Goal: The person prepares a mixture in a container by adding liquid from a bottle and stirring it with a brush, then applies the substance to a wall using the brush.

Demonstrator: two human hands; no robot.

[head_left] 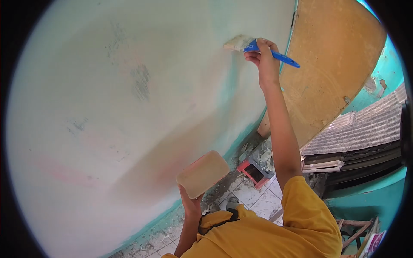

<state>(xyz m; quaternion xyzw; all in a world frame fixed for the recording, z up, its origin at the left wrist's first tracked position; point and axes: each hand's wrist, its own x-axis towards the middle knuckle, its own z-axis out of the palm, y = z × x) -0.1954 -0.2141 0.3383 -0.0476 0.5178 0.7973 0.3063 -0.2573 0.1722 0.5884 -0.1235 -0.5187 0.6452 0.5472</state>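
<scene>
My right hand is closed round the blue handle of a paintbrush, its pale, paint-coated bristles at the wall. Whitish paint covers most of that wall, with turquoise showing through near the brush and along the lower edge. Lower down, my left hand grips a shallow rectangular container from beneath, fingers along its near side. A pale cream layer fills the container's face. The container is held out in front of the wall, well below the brush.
A brown wooden panel leans just right of the painted wall. Stacked corrugated sheets lie farther right. A red and grey object stands on the debris-strewn tiled floor. A wooden frame is at lower right.
</scene>
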